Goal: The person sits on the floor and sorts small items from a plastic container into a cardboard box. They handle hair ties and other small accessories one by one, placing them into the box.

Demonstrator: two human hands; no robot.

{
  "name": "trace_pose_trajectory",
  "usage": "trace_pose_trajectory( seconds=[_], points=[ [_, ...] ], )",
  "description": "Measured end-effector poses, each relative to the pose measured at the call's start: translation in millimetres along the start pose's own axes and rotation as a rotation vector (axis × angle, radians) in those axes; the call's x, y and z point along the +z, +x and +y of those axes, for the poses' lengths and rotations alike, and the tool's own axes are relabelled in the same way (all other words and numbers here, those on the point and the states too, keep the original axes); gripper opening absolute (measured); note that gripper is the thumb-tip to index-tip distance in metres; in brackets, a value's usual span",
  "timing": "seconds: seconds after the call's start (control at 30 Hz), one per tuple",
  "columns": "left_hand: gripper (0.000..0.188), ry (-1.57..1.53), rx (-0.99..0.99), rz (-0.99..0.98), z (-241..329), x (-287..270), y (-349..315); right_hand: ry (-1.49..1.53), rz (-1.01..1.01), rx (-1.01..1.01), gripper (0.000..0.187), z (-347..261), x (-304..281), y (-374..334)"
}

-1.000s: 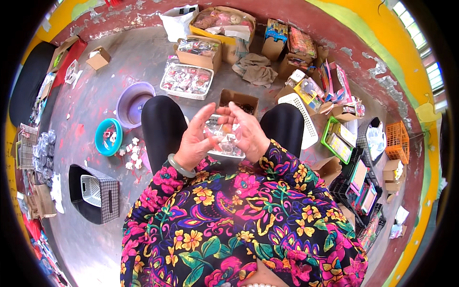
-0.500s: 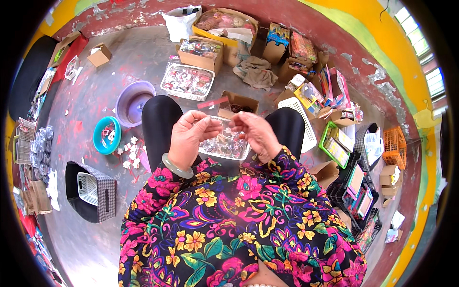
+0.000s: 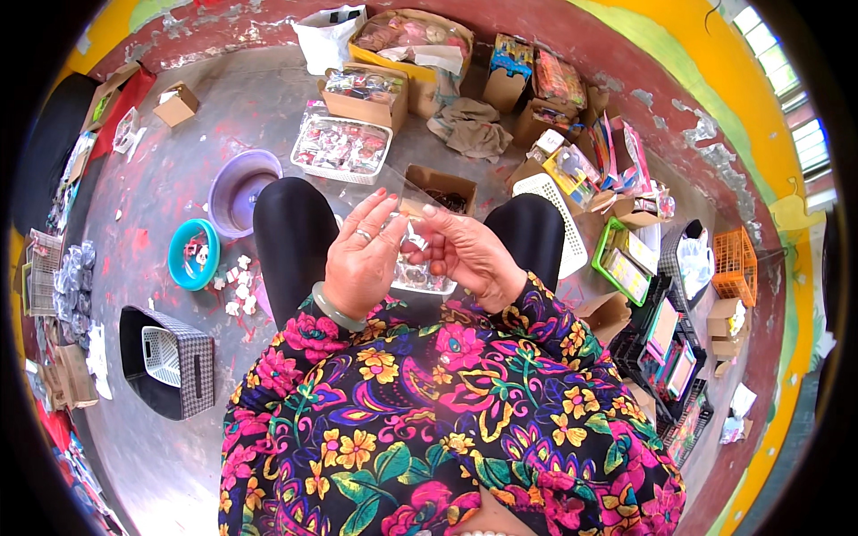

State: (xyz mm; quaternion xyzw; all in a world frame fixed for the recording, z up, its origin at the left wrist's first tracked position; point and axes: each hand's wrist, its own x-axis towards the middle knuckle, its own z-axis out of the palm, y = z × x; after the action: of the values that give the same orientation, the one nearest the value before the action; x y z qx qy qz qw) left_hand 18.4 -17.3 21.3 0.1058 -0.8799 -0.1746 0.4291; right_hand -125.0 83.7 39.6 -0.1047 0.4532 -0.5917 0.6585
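Observation:
Over my lap, my left hand (image 3: 362, 259) and my right hand (image 3: 478, 259) are close together around a small clear plastic bag (image 3: 413, 189). The left fingers are stretched long and pressed together along its left side; a ring and a pale bangle show on that hand. My right thumb lies on the other side, with the fingers curled beneath. A small white-and-dark item shows between the hands; whether it is inside the bag I cannot tell. Below them, a white basket (image 3: 420, 288) of small packaged pieces is mostly hidden by my hands.
An open cardboard box (image 3: 440, 189) of dark pieces stands beyond my hands. Farther off is a white basket (image 3: 340, 150) of packets. On the left are a purple tub (image 3: 243, 192) and a teal basin (image 3: 194, 255). A green crate (image 3: 623, 261) and black crates (image 3: 661, 348) line the right.
My hands have come closer together around the clear bag. The left hand has turned from a raised pinch to fingers stretched forward, and the right thumb has moved onto the bag.

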Motion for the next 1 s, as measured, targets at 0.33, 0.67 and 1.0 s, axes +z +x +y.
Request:
trace_pose_trajectory(
  seconds=[0.33,0.67,1.0],
  points=[
    [0.03,-0.116,-0.028,-0.067,-3,4,-8,-0.6,0.166,-0.31,0.016,-8,-27,7],
    [0.015,-0.911,-0.808,-0.483,-15,18,-12,-1.182,0.005,-0.49,0.014,-12,-31,1],
    [0.026,-1.302,-1.096,-0.52,-15,17,-16,-0.977,0.071,-0.365,0.017,-9,-32,3]
  ],
)
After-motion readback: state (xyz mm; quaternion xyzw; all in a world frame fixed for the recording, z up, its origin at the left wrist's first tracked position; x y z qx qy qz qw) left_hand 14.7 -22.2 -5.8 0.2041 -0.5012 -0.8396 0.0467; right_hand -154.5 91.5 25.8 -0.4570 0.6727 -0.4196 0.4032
